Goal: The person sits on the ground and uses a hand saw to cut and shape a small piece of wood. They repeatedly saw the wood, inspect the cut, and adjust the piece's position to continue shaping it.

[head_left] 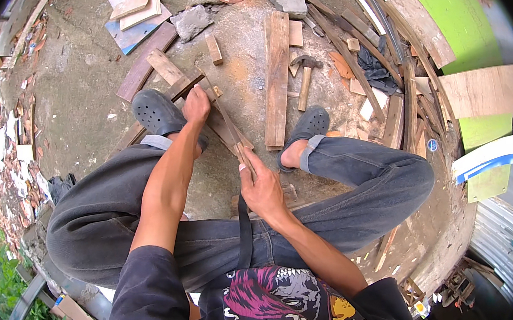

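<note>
My right hand (262,184) is closed round the handle of a handsaw (225,114). The saw's narrow blade runs up and leftward from that hand, its far end by a short dark wooden piece (182,86). My left hand (196,106) is closed at the near edge of this piece, holding it down; part of the grip is hidden. Beneath the piece lies a longer plank (164,66), slanting from upper left toward lower right. A small pale wood offcut (218,91) sits just beside the blade. My left shoe (156,111) rests against the wood.
To the right are a long brown plank (277,83) and a hammer (306,83) with a wooden handle. Stone chunks (192,23) and stacked boards (137,10) lie at the far side. Loose timber strips (346,57) crowd the right, near a green panel (440,3).
</note>
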Action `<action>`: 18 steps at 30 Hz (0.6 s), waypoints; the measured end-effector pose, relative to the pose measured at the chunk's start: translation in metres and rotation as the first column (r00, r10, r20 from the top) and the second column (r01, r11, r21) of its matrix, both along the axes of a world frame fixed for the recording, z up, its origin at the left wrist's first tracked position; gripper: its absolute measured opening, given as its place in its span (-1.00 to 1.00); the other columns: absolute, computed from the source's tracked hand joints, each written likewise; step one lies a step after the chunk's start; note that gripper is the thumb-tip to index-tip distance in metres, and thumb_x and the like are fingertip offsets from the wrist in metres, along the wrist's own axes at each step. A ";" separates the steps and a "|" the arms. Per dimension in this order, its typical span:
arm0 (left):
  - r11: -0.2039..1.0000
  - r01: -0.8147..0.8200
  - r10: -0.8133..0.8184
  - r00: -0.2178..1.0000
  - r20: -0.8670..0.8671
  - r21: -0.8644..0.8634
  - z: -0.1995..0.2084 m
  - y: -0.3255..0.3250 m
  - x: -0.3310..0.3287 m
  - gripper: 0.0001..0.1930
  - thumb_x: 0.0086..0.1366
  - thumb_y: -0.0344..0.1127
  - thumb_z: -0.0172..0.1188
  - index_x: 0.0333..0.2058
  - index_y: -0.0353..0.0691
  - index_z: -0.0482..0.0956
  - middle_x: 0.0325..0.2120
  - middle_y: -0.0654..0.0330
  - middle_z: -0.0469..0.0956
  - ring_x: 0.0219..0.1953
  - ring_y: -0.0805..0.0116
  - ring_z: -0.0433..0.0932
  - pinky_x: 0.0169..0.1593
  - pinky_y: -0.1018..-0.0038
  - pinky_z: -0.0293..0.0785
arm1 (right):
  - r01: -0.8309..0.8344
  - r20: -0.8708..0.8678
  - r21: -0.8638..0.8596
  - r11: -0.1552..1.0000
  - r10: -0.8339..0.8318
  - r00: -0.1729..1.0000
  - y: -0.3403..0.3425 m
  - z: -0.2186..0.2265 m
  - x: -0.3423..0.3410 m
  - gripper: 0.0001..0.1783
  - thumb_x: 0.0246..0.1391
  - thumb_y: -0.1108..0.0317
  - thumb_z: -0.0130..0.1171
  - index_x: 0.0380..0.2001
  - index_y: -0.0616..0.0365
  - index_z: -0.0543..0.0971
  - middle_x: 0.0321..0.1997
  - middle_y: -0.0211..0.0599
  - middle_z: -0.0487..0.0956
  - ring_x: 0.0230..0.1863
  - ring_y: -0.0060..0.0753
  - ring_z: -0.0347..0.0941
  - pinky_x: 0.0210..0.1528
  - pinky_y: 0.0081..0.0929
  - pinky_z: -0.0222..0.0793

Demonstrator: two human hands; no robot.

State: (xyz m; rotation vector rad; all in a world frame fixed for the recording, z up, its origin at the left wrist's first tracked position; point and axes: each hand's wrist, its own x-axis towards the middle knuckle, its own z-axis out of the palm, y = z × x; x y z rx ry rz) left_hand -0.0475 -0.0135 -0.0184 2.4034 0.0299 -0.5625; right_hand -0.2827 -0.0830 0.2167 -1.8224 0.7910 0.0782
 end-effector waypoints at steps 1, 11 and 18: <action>0.997 -0.065 0.066 0.998 -0.002 0.045 0.007 -0.007 0.001 -0.40 0.47 0.09 -0.37 -0.08 -0.21 0.61 -0.08 -0.20 0.59 0.05 -0.28 0.50 0.17 0.01 0.32 | -0.008 -0.015 0.003 1.000 0.008 1.000 0.002 0.003 -0.002 -0.50 0.29 0.33 0.00 0.24 0.31 0.41 -0.18 0.37 0.59 -0.18 0.33 0.59 -0.11 0.01 0.47; 0.976 -0.151 0.143 0.988 0.057 0.158 0.016 -0.016 0.002 -0.40 0.43 0.06 -0.26 -0.08 -0.29 0.65 -0.11 -0.25 0.61 0.01 -0.28 0.56 0.12 -0.02 0.41 | -0.028 -0.068 0.065 0.997 0.033 0.997 -0.009 -0.027 0.048 -0.49 0.29 0.33 -0.02 0.27 0.28 0.39 -0.29 0.34 0.59 -0.21 0.41 0.55 -0.16 0.06 0.47; 0.974 -0.160 0.149 0.986 0.079 0.161 0.016 -0.014 0.000 -0.40 0.43 0.06 -0.26 -0.11 -0.32 0.65 -0.12 -0.27 0.60 -0.01 -0.32 0.55 0.11 -0.04 0.40 | -0.047 -0.012 -0.010 0.999 0.047 0.999 0.008 -0.013 0.026 -0.51 0.29 0.34 -0.02 0.25 0.27 0.40 -0.28 0.35 0.58 -0.23 0.40 0.56 -0.19 0.11 0.46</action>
